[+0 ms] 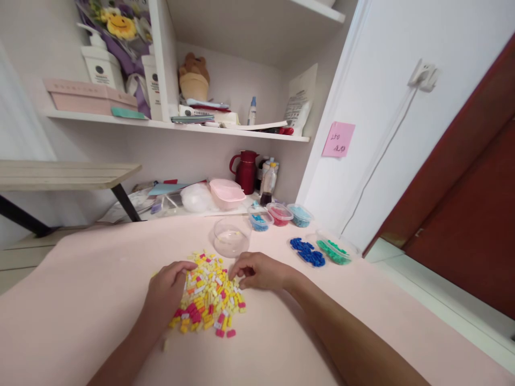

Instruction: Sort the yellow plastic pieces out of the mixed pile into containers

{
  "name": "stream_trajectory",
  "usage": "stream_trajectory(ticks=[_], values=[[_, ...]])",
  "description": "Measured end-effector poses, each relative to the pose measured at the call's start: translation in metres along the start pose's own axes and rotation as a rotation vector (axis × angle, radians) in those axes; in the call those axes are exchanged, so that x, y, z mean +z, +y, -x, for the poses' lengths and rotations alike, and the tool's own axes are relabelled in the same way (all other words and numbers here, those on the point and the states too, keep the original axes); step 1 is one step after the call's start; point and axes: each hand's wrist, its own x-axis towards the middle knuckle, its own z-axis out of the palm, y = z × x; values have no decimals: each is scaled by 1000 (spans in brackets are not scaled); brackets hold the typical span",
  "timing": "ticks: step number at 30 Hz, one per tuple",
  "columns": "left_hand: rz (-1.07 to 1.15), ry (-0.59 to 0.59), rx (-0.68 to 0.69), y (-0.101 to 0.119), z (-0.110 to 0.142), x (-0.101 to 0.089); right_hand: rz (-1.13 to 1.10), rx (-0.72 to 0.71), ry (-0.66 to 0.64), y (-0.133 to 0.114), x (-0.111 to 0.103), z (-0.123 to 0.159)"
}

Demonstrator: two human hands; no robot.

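Since the heap of small yellow, pink-red, white and orange plastic pieces (209, 292) lies spread on the pale pink tabletop (100, 268) between the two hands, it seems placed where both can reach it. The left hand (167, 284) is loosely curled over the heap's left edge, perhaps to keep pieces from straying; whether anything is under its fingers, I cannot tell. The right hand (257, 271) bends thumb and fingers together at the right edge, as if for fine picking, though no piece shows clearly in its grasp.

One round, clear plastic bowl (225, 249) stands just behind the heap, with a few pale bits inside. Farther right are five clear plastic containers, apparently keeping colours apart: one tub of blue pieces (260, 228), one of red (281, 222), one of light blue (301, 223), one shallow tray of dark blue (295, 258) and one tub of green (338, 260). The heaped pieces are too many to count; one pale piece (164, 344) lies apart, near the left forearm.
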Motion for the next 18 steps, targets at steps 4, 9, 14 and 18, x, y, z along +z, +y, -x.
stream_trajectory(ticks=[4,9,14,18], values=[[-7,8,7,-2,-1,1,25,10,8,-2,3,-1],[-8,7,-6,-2,-2,2,-58,32,51,3,7,-2],[0,8,-7,-2,-1,1,-85,27,64,5,8,-2],[6,6,-5,-3,0,1,-52,15,78,2,7,-1]])
